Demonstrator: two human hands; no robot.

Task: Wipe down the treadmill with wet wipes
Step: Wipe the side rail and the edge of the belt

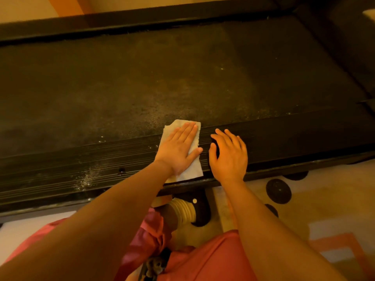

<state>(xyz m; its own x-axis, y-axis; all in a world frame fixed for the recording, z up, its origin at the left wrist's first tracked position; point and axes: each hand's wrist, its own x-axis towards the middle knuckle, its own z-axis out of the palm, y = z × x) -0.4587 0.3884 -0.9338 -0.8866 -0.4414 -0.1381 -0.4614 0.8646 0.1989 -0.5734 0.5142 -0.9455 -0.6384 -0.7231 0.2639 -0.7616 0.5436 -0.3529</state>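
The black treadmill (142,74) fills the upper view, its dusty belt stretching left to right and its ribbed near side rail (60,165) running along the front. A white wet wipe (193,167) lies flat across that rail and the belt's edge. My left hand (179,148) presses on the wipe with straight fingers. Just to its right, my right hand (229,154) rests on the bare rail, fingers spread and loosely bent, holding nothing.
Pale dust specks (87,179) streak the rail to the left of the wipe. Black round dumbbell ends (278,191) lie on the patterned floor at right, beside the treadmill's frame. My knees in pink cloth (203,258) are below, close to the rail.
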